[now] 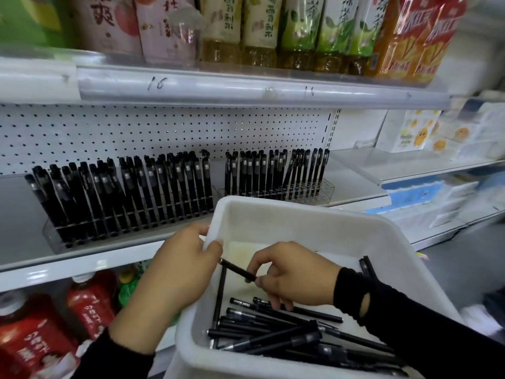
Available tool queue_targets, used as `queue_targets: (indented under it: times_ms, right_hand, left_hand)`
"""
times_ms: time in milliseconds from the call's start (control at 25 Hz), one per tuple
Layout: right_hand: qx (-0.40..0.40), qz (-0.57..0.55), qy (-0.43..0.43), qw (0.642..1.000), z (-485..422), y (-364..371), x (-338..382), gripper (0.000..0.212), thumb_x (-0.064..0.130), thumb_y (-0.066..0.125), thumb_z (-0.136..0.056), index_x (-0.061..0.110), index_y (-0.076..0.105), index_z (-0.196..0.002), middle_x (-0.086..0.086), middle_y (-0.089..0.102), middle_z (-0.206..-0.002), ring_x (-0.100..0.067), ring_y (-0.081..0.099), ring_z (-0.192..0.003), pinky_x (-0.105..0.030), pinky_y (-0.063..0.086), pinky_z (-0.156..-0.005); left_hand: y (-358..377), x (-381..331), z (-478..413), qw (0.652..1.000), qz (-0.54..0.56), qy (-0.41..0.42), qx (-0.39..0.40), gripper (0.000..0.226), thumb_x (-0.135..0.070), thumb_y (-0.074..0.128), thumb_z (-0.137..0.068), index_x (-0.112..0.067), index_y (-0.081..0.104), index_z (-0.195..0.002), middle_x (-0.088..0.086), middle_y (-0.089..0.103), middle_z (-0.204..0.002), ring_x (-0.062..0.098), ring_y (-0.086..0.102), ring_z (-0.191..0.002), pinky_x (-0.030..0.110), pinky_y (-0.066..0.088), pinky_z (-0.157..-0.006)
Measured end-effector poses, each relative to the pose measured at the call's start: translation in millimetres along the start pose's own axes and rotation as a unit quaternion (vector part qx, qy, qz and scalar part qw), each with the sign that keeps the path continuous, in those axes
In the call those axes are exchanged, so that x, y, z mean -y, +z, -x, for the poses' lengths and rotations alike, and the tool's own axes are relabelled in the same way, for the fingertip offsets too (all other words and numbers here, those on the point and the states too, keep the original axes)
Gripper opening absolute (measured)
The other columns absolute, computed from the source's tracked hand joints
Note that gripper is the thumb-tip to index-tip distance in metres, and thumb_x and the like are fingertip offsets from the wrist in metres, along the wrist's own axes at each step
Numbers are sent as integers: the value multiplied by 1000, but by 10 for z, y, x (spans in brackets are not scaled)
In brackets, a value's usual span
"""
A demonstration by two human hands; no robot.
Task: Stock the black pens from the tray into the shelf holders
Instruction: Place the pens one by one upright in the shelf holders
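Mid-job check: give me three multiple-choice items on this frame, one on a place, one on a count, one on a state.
1. Where is the pen that the right hand pinches?
A. over the tray
B. in a holder
C. on the floor
2. How many pen holders stand on the shelf?
A. one
B. two
C. four
3. What does the left hand do?
A. hangs idle
B. grips the tray's rim
C. holds a pen
Answers: 1 A, the tray's floor shows beneath it; 2 B, two stand apart on it; 3 B, its thumb curls over the rim.
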State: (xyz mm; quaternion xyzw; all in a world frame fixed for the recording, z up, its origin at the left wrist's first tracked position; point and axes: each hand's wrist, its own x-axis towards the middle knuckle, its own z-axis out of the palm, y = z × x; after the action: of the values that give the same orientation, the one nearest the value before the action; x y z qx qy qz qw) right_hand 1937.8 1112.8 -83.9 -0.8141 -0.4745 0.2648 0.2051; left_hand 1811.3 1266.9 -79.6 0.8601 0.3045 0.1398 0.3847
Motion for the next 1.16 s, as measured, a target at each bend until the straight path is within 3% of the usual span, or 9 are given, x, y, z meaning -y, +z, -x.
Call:
queue_targets:
  times_ms: [80, 200, 360, 440, 560, 720, 960, 1160]
  right_hand:
    - [15, -26, 14, 999, 38, 7, 19, 22, 13, 48, -93, 18, 70, -97, -2, 76, -77, -9, 64, -52, -20, 50, -58]
    - [2, -21, 8, 1000, 35, -1, 27, 22, 18, 53, -93, 16, 74, -88, -2, 77, -79, -9, 65, -55, -17, 50, -55]
    - [22, -19, -19, 999, 23, 30, -10, 7, 26, 65, -92, 21, 71, -89, 1, 75, -79, -5, 63, -53, -28, 59, -74]
    - [40, -39, -18, 998, 26, 27, -47, 4, 24, 67, -92, 23, 63, -93, -1, 76, -82, -7, 61, -54, -26, 55, -65]
    - [28, -140, 16, 990, 22, -90, -131, 22, 18, 66, -94, 20, 45, -101, -10, 77, -86, -15, 61, -59, -25, 47, -52]
    - [-86, -269, 42, 958, 40, -444, -224, 21, 11, 68, -93, 12, 50, -104, -14, 77, -87, -19, 67, -68, -23, 50, -55]
    - [-263, -377, 51, 887, -23, -1015, -428, 17, 7, 68, -91, 8, 62, -107, -12, 77, -93, -19, 74, -77, -22, 56, -60]
    - [-377, -389, 48, 839, -419, -1337, -651, 14, 7, 68, -92, 10, 63, -104, -9, 77, -94, -18, 72, -88, -24, 55, -67]
  left_hand:
    - [-13, -37, -82, 1000, -19, 1, 19, 13, -40, 51, -96, -32, 60, -99, -6, 69, -87, 15, 67, -78, 39, 57, -76]
    - [-56, -94, -211, 997, -68, 1, 44, 13, -37, 52, -94, -27, 58, -98, -4, 66, -93, 17, 65, -82, 40, 56, -79]
    - [-10, -178, -363, 995, -96, 18, 29, 16, -34, 52, -93, -21, 57, -102, 0, 64, -93, 19, 63, -82, 39, 56, -77]
    - [66, -176, -369, 996, -91, 26, -1, 20, -36, 47, -98, -18, 55, -102, 1, 63, -92, 19, 61, -80, 37, 53, -73]
    - [119, -124, -305, 998, -58, 16, -19, 25, -40, 43, -101, -18, 53, -93, 1, 61, -87, 18, 58, -75, 32, 44, -61]
    - [94, -67, -224, 999, -27, -2, -20, 34, -43, 40, -102, -16, 51, -85, 3, 59, -82, 19, 56, -72, 31, 37, -57]
    - [90, -10, -188, 998, -44, -16, -29, 34, -41, 40, -102, -16, 49, -81, 4, 58, -80, 18, 53, -70, 31, 31, -54]
    - [116, -27, -125, 999, -31, -14, -39, 34, -43, 40, -101, -17, 53, -84, 2, 61, -80, 19, 58, -72, 32, 39, -58]
